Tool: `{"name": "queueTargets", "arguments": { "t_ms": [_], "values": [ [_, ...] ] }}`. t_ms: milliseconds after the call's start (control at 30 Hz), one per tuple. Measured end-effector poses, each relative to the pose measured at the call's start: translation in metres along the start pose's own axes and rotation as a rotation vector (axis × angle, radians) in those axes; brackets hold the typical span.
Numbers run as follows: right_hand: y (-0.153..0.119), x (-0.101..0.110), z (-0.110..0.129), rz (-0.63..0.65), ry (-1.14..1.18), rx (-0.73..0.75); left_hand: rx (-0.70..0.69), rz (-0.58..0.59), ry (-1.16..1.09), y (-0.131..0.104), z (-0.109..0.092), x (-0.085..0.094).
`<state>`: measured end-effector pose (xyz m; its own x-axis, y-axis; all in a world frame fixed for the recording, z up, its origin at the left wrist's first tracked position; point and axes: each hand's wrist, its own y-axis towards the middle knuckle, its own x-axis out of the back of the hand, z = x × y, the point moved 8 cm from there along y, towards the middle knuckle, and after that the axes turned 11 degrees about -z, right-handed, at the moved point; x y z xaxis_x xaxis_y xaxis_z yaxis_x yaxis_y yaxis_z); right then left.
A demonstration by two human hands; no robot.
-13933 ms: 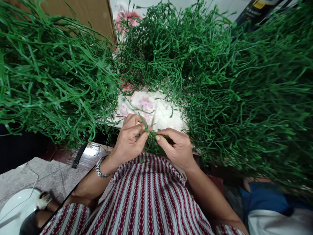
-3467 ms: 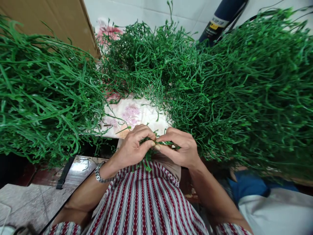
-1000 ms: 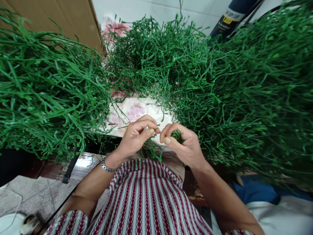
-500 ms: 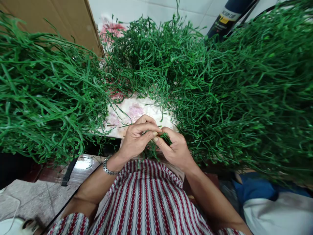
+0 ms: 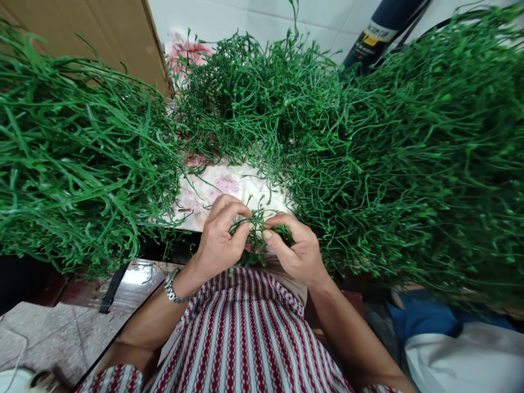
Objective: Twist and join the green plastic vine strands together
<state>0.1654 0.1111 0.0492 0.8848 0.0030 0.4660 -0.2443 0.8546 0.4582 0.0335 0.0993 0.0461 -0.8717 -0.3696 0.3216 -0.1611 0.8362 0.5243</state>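
A huge mound of thin green plastic stems [image 5: 409, 164] fills the right side and curls round the back, and a second heap of flatter green plastic blades [image 5: 73, 164] spreads across the left. Behind that heap leans a brown cardboard sheet [image 5: 102, 33]. Between the heaps lies a pale cloth printed with pink flowers [image 5: 221, 188]. The person wears a red-and-white striped garment [image 5: 241, 333] and a silver metal wristwatch [image 5: 172, 286]. Just above it, close to the body, the left hand [image 5: 219, 240] and right hand [image 5: 298, 248] meet, fingers curled tight, pinching a small green plastic sprig [image 5: 256, 229] between thumbs and forefingers, in front of the cloth's near edge.
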Motion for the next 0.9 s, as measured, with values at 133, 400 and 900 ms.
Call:
{"name": "queueTargets", "arguments": {
  "t_ms": [133,400,900],
  "values": [
    [0.001,0.000,0.004,0.007,0.039,0.041,-0.059,-0.003,0.055,-0.003,-0.009,0.001],
    [0.000,-0.008,0.003,0.099,0.130,0.083,0.003,0.133,-0.126,0.000,-0.002,-0.003],
    [0.007,-0.007,-0.007,0.167,0.041,-0.027,0.149,0.107,-0.245,-0.004,0.009,-0.008]
  ]
}}
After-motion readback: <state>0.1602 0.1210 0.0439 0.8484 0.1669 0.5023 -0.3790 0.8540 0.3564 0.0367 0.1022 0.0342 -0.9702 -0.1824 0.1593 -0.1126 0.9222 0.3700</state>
